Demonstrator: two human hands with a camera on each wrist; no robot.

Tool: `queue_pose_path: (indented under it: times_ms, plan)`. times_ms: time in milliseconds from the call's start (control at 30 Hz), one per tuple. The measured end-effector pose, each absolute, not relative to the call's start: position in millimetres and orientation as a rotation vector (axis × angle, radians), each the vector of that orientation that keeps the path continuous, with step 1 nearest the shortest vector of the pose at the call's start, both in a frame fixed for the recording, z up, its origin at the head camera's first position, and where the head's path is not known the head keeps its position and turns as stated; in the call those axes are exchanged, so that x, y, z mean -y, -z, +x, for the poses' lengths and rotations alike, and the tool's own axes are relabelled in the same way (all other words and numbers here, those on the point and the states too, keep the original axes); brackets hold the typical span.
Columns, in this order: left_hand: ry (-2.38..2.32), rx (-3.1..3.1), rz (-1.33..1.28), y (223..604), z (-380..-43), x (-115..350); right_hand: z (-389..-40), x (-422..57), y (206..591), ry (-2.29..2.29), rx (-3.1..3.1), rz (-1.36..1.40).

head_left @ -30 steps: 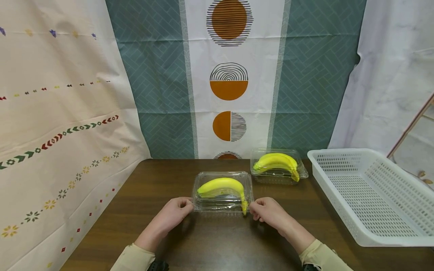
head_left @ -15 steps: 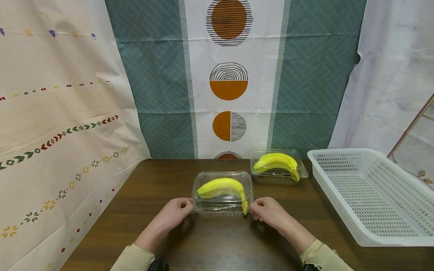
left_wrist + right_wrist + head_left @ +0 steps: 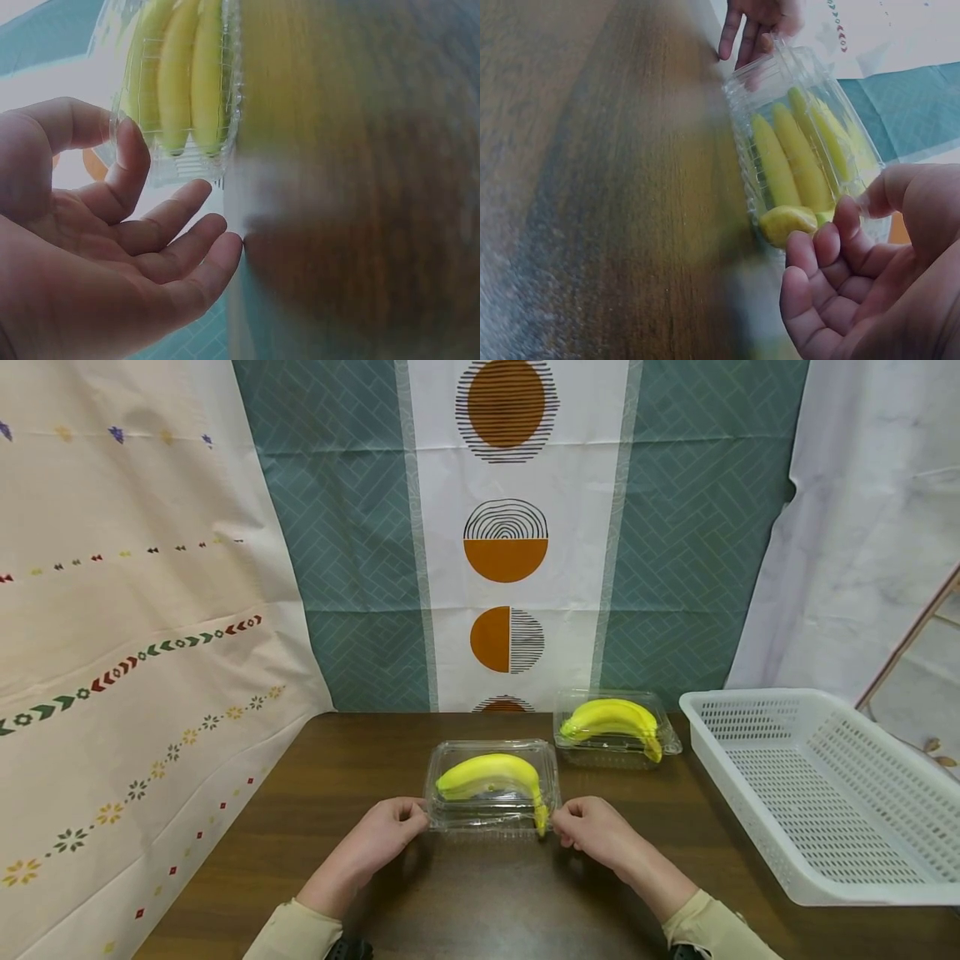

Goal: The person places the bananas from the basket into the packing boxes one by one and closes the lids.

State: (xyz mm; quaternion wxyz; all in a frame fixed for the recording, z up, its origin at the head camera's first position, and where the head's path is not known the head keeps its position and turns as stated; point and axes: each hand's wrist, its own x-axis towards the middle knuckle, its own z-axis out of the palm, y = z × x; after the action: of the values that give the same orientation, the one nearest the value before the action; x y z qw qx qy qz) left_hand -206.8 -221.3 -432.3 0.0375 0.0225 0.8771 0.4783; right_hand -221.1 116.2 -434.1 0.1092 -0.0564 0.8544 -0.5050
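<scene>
A clear plastic clamshell box (image 3: 480, 819) with yellow bananas (image 3: 487, 772) inside sits at mid-table, its lid lying over the fruit. At its front left corner my left hand (image 3: 386, 832) pinches the rim between thumb and forefinger. My right hand (image 3: 597, 829) pinches the opposite front corner the same way. The banana stem end (image 3: 786, 223) pokes out at the front edge, close beside the right fingers. In the left wrist view several bananas (image 3: 176, 82) show through the ribbed plastic, and the other left fingers reach loosely below the box.
A second clear clamshell box (image 3: 567, 752) with bananas stands behind and to the right. A white perforated plastic basket (image 3: 873, 896) occupies the table's right side. Patterned cloths hang behind and at both sides of the brown wooden table (image 3: 480, 902).
</scene>
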Motion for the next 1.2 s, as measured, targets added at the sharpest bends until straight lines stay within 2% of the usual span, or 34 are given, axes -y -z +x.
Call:
queue_pose_path:
  times_ms: [300,733,1200]
  plan:
    - [-1.431,-2.714,0.059,433,-207,221,-221,-116,431,1.438,-2.551,-0.183]
    - [-1.295,-2.844,0.14,426,-203,220,-220,-121,426,1.097,-2.812,-0.241]
    - [-1.22,-2.912,0.118,423,-198,218,-209,-122,424,0.889,-3.074,-0.313]
